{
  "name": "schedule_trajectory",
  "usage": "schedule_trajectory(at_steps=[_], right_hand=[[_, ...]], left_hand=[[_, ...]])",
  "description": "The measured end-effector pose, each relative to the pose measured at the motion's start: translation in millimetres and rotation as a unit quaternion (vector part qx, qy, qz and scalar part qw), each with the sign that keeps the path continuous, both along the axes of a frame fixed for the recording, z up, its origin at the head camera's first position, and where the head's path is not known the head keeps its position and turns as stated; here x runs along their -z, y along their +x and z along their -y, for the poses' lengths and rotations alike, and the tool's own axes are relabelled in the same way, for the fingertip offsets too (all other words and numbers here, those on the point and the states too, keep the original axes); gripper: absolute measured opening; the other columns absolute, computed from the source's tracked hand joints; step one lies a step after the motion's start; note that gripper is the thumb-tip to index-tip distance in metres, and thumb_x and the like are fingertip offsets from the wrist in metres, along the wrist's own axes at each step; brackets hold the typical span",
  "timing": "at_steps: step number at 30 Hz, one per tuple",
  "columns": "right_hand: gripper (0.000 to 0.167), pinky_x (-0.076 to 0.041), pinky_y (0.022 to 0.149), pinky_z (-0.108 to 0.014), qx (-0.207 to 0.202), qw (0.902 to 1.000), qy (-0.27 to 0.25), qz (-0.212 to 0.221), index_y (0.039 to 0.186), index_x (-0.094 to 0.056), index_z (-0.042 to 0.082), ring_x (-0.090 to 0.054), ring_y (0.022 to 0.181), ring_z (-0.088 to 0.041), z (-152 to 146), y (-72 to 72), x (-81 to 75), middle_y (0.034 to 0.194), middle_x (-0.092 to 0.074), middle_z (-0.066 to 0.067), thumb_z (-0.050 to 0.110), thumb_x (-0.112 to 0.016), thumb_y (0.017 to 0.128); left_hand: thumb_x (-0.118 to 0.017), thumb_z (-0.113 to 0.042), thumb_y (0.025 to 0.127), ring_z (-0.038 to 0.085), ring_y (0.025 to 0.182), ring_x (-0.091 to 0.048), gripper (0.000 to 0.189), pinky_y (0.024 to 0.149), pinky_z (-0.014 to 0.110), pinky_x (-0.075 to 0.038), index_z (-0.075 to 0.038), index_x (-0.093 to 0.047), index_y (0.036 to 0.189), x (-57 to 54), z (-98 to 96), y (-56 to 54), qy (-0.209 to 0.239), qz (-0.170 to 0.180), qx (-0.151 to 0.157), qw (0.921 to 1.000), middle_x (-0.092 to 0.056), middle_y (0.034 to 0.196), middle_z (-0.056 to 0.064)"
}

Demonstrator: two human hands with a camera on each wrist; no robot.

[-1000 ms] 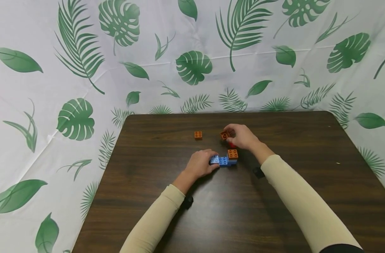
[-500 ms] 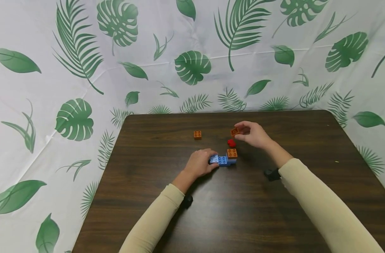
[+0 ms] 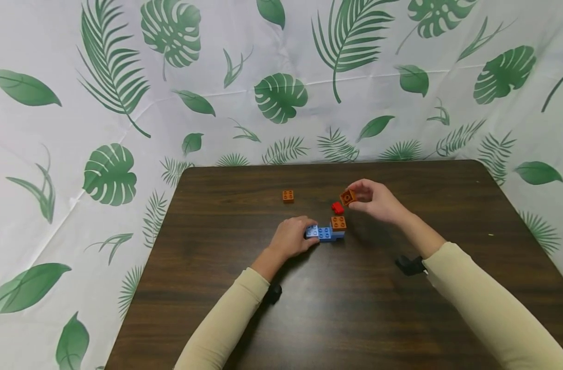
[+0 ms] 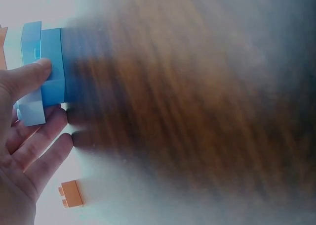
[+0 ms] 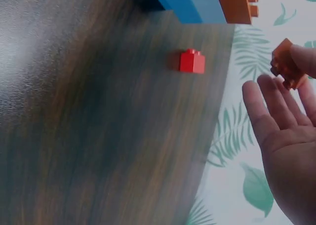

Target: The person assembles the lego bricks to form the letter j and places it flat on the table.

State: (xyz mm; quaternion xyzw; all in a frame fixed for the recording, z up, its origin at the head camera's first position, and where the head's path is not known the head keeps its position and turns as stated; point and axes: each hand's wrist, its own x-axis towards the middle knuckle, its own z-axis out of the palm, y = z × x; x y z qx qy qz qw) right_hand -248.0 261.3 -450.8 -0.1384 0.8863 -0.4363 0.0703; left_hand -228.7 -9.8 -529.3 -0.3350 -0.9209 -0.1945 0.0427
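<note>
My left hand (image 3: 291,237) grips the left end of a low build of joined blue toy bricks (image 3: 325,234), thumb on the near side. A lighter blue brick (image 4: 32,106) sits on top under the thumb. At the build's right end an orange brick (image 3: 339,223) is stacked with its studs up. My right hand (image 3: 375,201) pinches another orange brick (image 3: 348,198) above the table, to the right of a small red brick (image 3: 338,207). The hollow underside of the pinched brick faces the head camera. In the right wrist view its studs point toward the fingers.
A loose orange brick (image 3: 288,196) lies studs up on the dark wooden table (image 3: 225,205), left of the red one. Behind the far table edge hangs a white cloth (image 3: 235,46) printed with green leaves.
My right hand has drawn right with the orange brick, uncovering the red brick, and turned it in its fingers. The left hand keeps its hold on the blue bricks.
</note>
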Motion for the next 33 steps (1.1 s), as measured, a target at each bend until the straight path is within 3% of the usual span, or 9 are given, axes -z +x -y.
schedule_trajectory(at_steps=[6,10,14,22,33], right_hand=[[0.044,-0.044,0.098,-0.051,-0.046,0.9989,0.002,-0.006,0.134,-0.056,0.004,-0.057,0.116,-0.034,-1,12.1,-3.2,0.132,-0.057,-0.016,0.014,-0.069,0.093],[0.044,-0.046,0.095,-0.052,-0.066,0.9968,0.024,-0.036,0.136,-0.057,0.009,-0.057,0.116,-0.033,1,19.2,-1.7,0.126,-0.058,-0.012,0.012,-0.068,0.093],[0.048,-0.052,0.087,-0.047,-0.071,0.9935,0.046,-0.076,0.136,-0.058,0.011,-0.061,0.107,-0.028,6,26.1,1.1,0.116,-0.057,-0.008,0.010,-0.072,0.090],[0.046,-0.055,0.081,-0.040,-0.087,0.9855,0.085,-0.118,0.132,-0.061,0.005,-0.063,0.099,-0.022,16,36.9,0.5,0.116,-0.059,-0.005,0.010,-0.074,0.088],[0.049,-0.052,0.087,-0.047,-0.086,0.9654,0.176,-0.172,0.132,-0.063,0.015,-0.064,0.102,-0.025,24,45.4,2.5,0.118,-0.065,-0.002,0.025,-0.078,0.086]], left_hand=[[-0.075,-0.040,0.086,0.016,0.097,-0.066,0.041,0.084,0.035,-0.052,-0.015,-0.071,0.118,-0.4,-1.0,-0.4,-0.005,0.001,-0.002,1.0000,-0.069,0.111,-0.002],[-0.074,-0.040,0.087,0.016,0.098,-0.065,0.041,0.085,0.035,-0.051,-0.015,-0.071,0.118,-1.9,-0.2,-0.4,-0.006,0.005,-0.004,1.0000,-0.069,0.112,-0.001],[-0.074,-0.041,0.087,0.015,0.098,-0.065,0.041,0.086,0.034,-0.051,-0.015,-0.071,0.118,-2.9,0.9,-0.1,-0.010,0.008,-0.005,0.9999,-0.069,0.111,-0.002],[-0.074,-0.041,0.087,0.015,0.097,-0.065,0.040,0.085,0.034,-0.051,-0.016,-0.071,0.117,-2.8,-0.1,1.5,-0.006,0.012,-0.005,0.9999,-0.069,0.111,-0.002],[-0.075,-0.040,0.086,0.014,0.093,-0.064,0.040,0.083,0.034,-0.051,-0.016,-0.072,0.117,-4.8,-0.8,2.6,-0.004,0.015,-0.009,0.9998,-0.069,0.107,-0.002]])
